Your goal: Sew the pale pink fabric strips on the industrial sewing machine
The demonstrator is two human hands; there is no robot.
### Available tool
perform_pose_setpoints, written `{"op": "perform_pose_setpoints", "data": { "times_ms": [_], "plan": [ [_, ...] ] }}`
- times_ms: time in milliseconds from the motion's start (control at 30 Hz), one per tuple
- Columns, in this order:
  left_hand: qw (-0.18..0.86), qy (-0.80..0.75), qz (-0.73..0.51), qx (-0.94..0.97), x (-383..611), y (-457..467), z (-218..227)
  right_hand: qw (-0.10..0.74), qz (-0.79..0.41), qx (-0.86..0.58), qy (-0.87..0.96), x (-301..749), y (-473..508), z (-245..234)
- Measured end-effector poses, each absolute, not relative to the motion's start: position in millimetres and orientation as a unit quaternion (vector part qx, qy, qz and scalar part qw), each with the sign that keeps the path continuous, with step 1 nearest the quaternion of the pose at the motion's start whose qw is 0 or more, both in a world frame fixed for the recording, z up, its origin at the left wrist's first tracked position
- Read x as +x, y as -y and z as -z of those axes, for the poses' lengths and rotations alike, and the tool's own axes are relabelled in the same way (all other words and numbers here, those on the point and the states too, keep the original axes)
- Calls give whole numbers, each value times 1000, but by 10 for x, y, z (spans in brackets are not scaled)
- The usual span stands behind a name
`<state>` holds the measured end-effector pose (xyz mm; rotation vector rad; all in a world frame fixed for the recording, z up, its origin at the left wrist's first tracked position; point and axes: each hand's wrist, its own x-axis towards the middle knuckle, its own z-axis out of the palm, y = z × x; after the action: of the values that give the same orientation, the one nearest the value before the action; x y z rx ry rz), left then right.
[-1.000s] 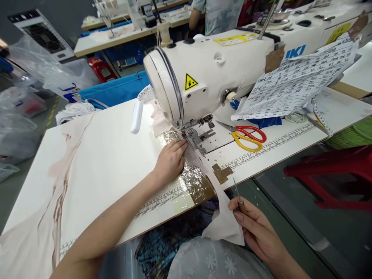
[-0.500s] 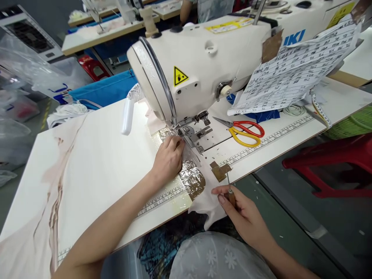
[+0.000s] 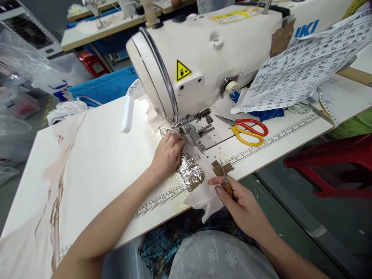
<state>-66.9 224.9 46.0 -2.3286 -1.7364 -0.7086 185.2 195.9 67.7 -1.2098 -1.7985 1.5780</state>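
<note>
- The machine is running off the top and right edges of the view. Its needle is hard to make out behind the foot.
- On the left hand, the fingertips are lying close under the machine head, so exactly where they end beside the foot cannot be told.
- The wooden handle of the awl is mostly hidden inside the right hand. Only its top and the thin metal shaft are showing.
- The lower end of the pale strip is hanging over the front edge of the table and is hard to separate from the clothing below.
- The left hand is lying palm down with its fingers together and slightly curled, pressing the strip and the foil just in front of the foot.
- The right thumb and fingers are pinching the awl near the top of its handle. The thumb is also touching the edge of the strip.
- The awl is pointing up and away from the person, with its tip over the brown tape near the table's front edge.
- The strip is running from the foot, under the left fingers and across the foil, to the right hand.
- The scissors are lying right of the foot, well apart from both hands. A printed sheet is hanging from the machine.
</note>
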Motion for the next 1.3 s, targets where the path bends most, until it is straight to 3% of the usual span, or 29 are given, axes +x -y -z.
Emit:
{"op": "perform_pose_setpoints", "data": {
  "times_ms": [300, 567, 1067, 1300],
  "plan": [
    [87, 600, 218, -765, -685, -2255, -451, 197, -731, -420, 500, 1696, -2002, -620],
    [77, 552, 261, -788, -668, -2180, -450, 231, -491, -445, 712, 1884, -1987, -643],
    [100, 600, 209, -766, -668, -2198, -453, 245, -387, -385, 801, 1682, -2178, -666],
    [80, 563, 248, -784, -642, -2160, -473, 261, -355, -365, 820, 1639, -2232, -623]
  ]
}}
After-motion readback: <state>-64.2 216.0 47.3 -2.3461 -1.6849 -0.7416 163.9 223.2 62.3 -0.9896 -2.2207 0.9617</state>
